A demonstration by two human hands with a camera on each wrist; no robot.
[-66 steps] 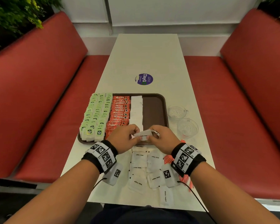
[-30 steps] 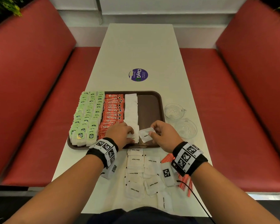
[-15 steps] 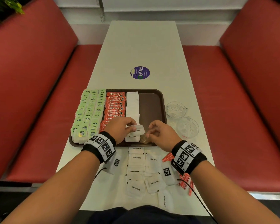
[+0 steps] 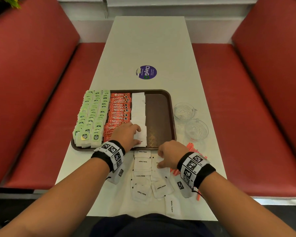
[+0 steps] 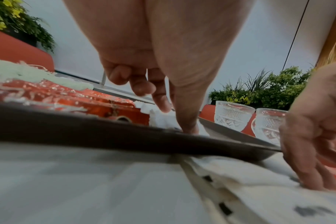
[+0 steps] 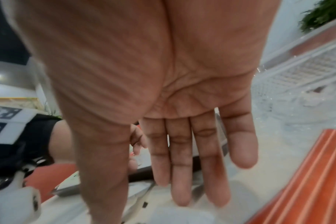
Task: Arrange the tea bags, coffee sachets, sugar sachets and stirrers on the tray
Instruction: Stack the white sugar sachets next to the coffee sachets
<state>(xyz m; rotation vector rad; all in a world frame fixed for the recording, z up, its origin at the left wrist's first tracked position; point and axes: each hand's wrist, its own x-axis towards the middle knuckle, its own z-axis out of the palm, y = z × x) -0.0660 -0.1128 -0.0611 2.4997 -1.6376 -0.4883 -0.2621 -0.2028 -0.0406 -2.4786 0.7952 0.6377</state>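
A brown tray holds rows of green tea bags, orange coffee sachets and a column of white sugar sachets. My left hand is at the tray's near end, where its thumb and index finger press a sugar sachet flat at the end of the white column; the left wrist view shows the same left hand. My right hand hovers over the loose sugar sachets on the table, straight fingers touching one. Orange stirrers lie right of that hand.
Two cut-glass cups stand just right of the tray. A round purple sticker marks the table beyond it. Red benches run along both sides. The tray's right strip is bare.
The left hand took the sachet both hands held and laid it at the near end of the white column. The right hand drew back from the tray to the loose sachets.
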